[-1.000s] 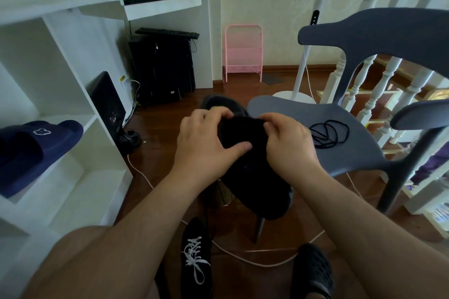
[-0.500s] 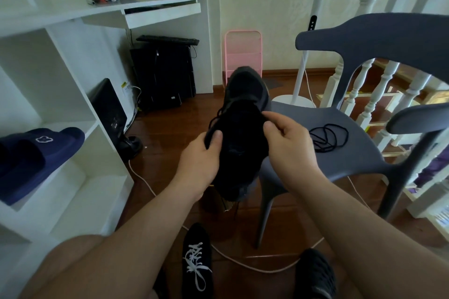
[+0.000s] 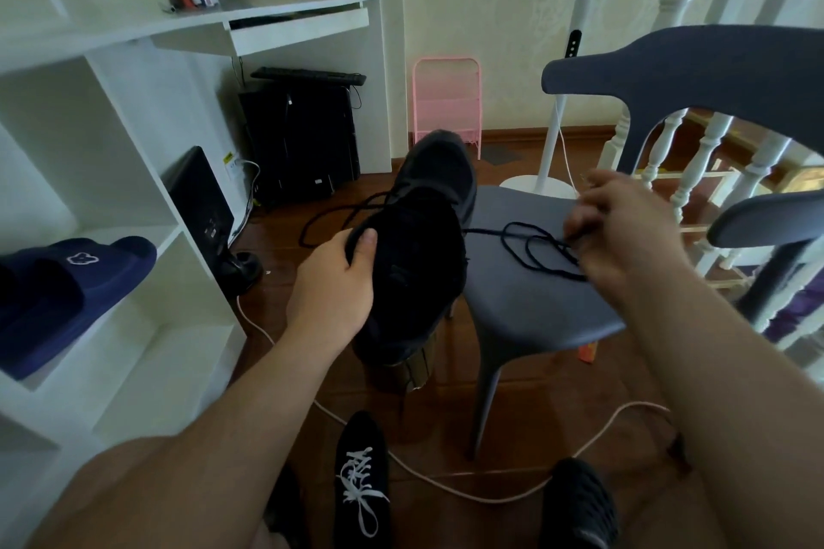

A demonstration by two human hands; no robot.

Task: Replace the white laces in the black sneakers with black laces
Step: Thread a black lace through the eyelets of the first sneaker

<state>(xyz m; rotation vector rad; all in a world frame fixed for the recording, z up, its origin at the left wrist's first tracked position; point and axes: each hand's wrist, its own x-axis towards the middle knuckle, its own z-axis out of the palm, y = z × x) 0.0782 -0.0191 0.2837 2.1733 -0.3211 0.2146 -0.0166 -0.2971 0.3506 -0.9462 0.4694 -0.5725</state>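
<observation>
Left hand [image 3: 332, 285] grips the black sneaker [image 3: 419, 245] at its collar, held beyond the chair seat [image 3: 530, 294] edge. Right hand [image 3: 624, 232], blurred, pinches the black lace [image 3: 535, 243] above the seat. White-laced sneaker [image 3: 361, 481] stands on the floor below the grip.

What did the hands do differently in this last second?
The right hand left the held sneaker and moved right over the chair, pinching the black lace. The left hand keeps gripping the sneaker. The white-laced sneaker stayed on the floor.
</observation>
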